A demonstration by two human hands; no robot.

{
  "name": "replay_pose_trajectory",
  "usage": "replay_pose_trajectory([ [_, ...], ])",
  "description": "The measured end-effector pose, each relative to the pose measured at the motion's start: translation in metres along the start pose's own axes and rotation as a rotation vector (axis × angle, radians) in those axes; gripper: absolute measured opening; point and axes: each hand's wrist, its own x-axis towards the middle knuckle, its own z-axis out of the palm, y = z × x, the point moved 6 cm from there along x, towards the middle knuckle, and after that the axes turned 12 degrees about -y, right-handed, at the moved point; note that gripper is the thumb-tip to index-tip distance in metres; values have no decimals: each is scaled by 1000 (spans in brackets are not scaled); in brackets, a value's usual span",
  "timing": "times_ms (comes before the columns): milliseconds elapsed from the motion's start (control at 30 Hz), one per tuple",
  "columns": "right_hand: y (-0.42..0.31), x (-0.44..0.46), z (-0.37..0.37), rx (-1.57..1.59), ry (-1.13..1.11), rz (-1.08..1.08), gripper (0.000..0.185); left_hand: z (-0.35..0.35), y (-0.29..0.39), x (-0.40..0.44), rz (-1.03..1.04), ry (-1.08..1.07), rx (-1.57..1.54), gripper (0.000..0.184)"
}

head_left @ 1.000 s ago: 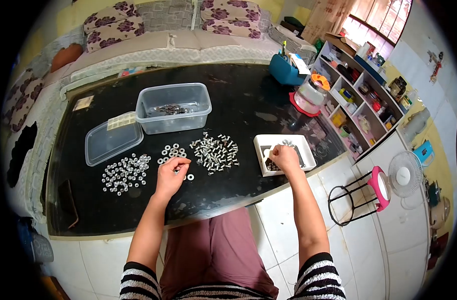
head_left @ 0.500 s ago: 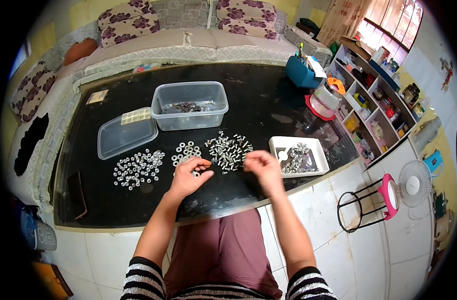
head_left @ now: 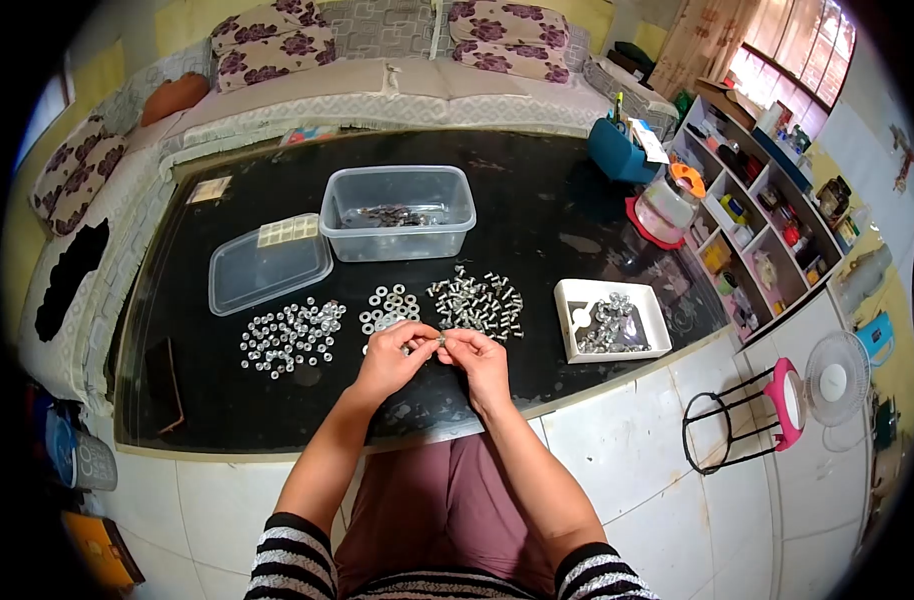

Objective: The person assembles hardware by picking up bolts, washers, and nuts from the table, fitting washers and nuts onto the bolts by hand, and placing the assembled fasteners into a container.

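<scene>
My left hand [head_left: 395,357] and my right hand [head_left: 480,368] meet above the near side of the black table, fingertips pinched together. Between them shows a tiny shiny metal fastener [head_left: 441,341], mostly hidden by the fingers; its exact kind is unclear. Just beyond my right hand lies a heap of short silver bolts [head_left: 477,302]. A group of flat washers [head_left: 389,305] spreads beyond my left hand, partly covered by it. Farther left, many small nuts [head_left: 289,335] are scattered in a loose patch.
A clear plastic tub [head_left: 398,242] with dark small parts stands behind the washers, its lid [head_left: 267,270] lying to the left. At right is a white tray [head_left: 567,345] of metal pieces. A phone [head_left: 164,385] lies far left; a jar [head_left: 667,205] stands back right.
My right hand has moved left from beside the bolts to meet my left hand, and the fingertips now touch around a small metal piece. The view has shifted slightly.
</scene>
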Motion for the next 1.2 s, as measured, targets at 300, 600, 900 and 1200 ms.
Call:
replay_pose_trajectory([
  [300, -1, 1, 1, 6, -60, -51, 13, 6, -22, 0, -88, -33, -263, 11],
  [600, 2, 6, 1, -120, -85, -56, 10, 9, -17, -2, -118, -127, -139, 11],
  [900, 0, 4, 9, -140, -108, -76, 10, 7, -16, 1, -87, -156, 34, 15],
  [1200, 2, 5, 7, -117, -116, -61, 9, 6, -8, 1, -64, -108, 28, 13],
])
